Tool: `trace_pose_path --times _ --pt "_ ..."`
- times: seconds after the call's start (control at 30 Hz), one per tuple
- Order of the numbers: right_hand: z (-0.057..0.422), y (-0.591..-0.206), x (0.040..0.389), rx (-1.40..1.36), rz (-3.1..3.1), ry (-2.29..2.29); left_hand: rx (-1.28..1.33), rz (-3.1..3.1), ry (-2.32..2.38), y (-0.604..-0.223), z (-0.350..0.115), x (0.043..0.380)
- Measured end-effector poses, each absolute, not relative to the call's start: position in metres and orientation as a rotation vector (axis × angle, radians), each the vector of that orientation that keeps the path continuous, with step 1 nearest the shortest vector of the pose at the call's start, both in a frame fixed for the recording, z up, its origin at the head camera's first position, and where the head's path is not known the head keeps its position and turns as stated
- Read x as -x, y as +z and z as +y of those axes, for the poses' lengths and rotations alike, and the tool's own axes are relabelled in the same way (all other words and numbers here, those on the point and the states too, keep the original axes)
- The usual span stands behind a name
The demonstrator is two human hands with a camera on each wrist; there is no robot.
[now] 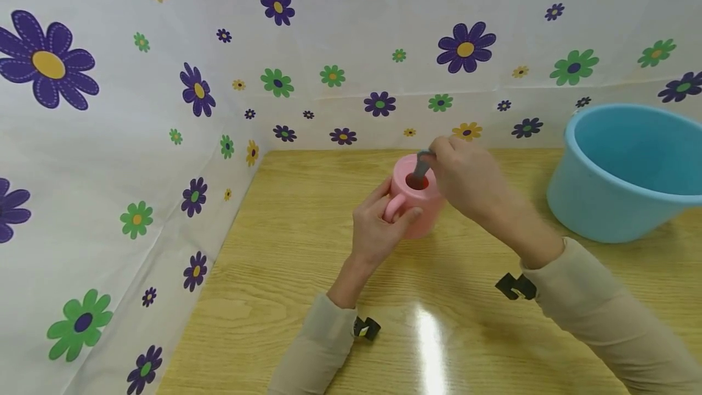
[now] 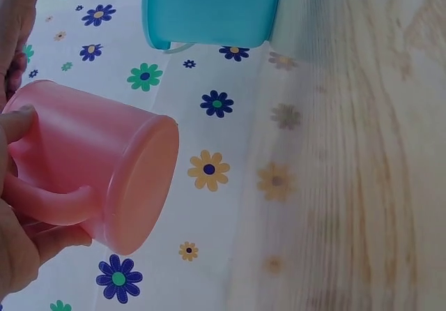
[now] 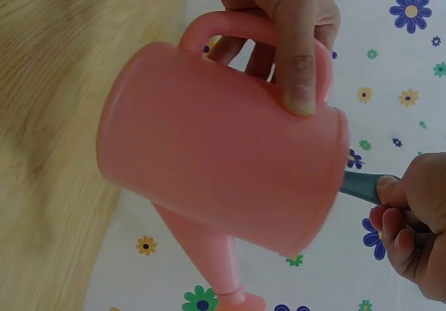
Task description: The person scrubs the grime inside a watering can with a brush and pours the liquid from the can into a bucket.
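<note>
Watering can of pink plastic (image 3: pixel 223 147), a squat cylinder with a looped handle (image 3: pixel 233 24) on one side and a tapering pink spout (image 3: pixel 209 252) on the other, is held up off the tabletop, its round base exposed to the left wrist camera. The left hand (image 1: pixel 375 230) grasps it at the handle side, thumb laid along the body near the top and the fingers on the far side of the loop. A round opening (image 1: pixel 417 181) in the can's top shows reddish inside, and through it goes a slim blue-grey tool (image 3: pixel 361 186), whose lower end is hidden within the can. The right hand (image 1: pixel 466 175) pinches the outer end of that tool between thumb and curled fingers, just above the opening. Both forearms wear beige long sleeves (image 1: pixel 603 316), with a small black fitting (image 1: pixel 515 286) at each cuff. Well apart from the can, on the person's right, a wide light-blue plastic bucket (image 1: pixel 598 194) stands upright on the yellowish wood-grain table (image 1: pixel 285 230), cut off by the edge of the head view. Behind the table and along its left side hangs a white sheet printed with purple, green and yellow flowers (image 1: pixel 340 35).
</note>
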State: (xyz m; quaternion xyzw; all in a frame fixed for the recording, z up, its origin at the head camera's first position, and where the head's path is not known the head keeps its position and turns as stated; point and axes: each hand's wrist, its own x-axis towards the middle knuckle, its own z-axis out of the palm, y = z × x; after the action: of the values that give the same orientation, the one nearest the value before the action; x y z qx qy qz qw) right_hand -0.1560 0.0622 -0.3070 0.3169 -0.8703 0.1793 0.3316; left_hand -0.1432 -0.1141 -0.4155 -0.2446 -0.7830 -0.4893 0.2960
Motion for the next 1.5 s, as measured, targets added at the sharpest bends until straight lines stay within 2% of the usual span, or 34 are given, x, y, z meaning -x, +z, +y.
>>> trace_pose_path --times 0.4,0.73,1.5 --pt "0.062 -0.295 0.149 -0.842 -2.245 0.498 0.675 -2.044 -1.291 -0.413 -0.114 0.142" --pt "0.058 -0.316 0.153 -0.951 -2.266 0.382 0.685 -2.072 -1.24 -0.41 -0.114 0.141" --pt "0.051 -0.312 0.156 -0.989 -2.095 0.355 0.644 -2.05 -1.272 -0.409 -0.121 0.145"
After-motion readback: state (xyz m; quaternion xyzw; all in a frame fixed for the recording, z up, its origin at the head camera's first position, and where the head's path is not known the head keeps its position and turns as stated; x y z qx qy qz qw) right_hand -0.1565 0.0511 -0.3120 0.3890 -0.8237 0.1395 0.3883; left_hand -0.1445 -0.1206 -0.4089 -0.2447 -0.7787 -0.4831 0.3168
